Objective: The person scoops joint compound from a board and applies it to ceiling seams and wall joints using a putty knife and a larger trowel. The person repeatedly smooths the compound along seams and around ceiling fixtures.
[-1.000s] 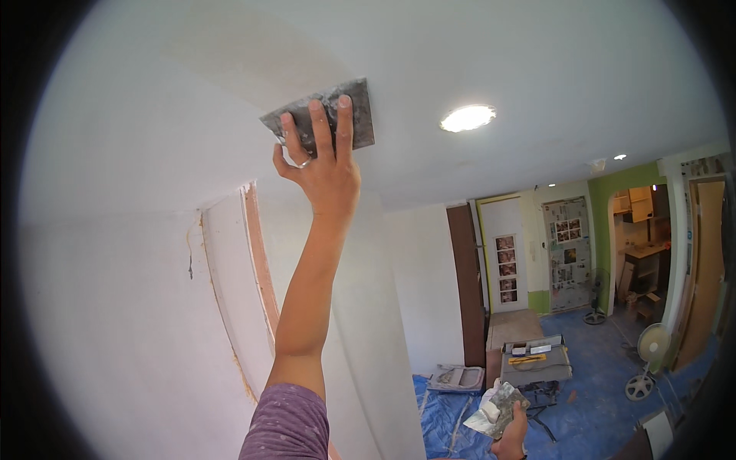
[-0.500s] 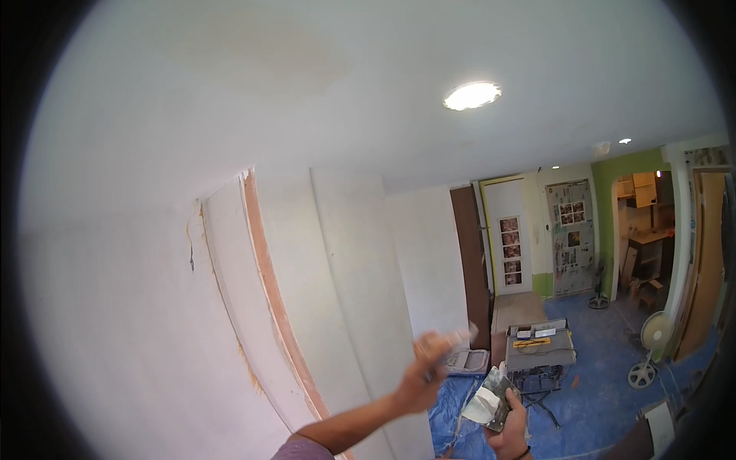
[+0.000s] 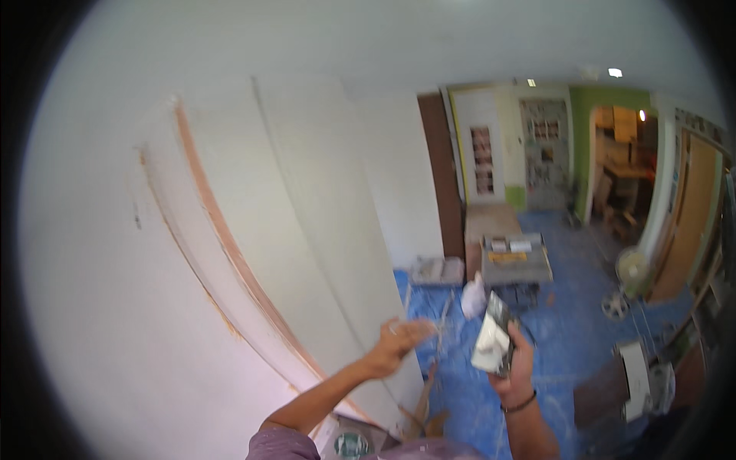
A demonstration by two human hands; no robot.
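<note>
In my right hand [image 3: 520,360] is a dark flat plate [image 3: 497,308], tilted upright, with a thick patch of white paste [image 3: 491,341] on its face. My thumb presses on the plate's edge. My left hand [image 3: 397,343], to the left of the plate and apart from it, is closed and smeared by motion. A faint, pale streak shows past its fingertips; what it holds is too blurred to name. Left of this hand rises a pale wall [image 3: 330,215] with a reddish-brown vertical strip [image 3: 218,215] and a narrow, rough-edged crack line [image 3: 184,257].
Blue sheeting [image 3: 468,399] covers the floor. A worktable [image 3: 517,268] stands ahead, with a white bag [image 3: 473,297] and a plastic tub [image 3: 438,271] near it. A fan [image 3: 632,266] is to the right. Below me sits a round green-and-white lid [image 3: 353,445].
My view has tipped downward, so the ceiling light is nearly out of sight and more floor shows. The right hand's plate now stands more upright. My left hand is still apart from it.
</note>
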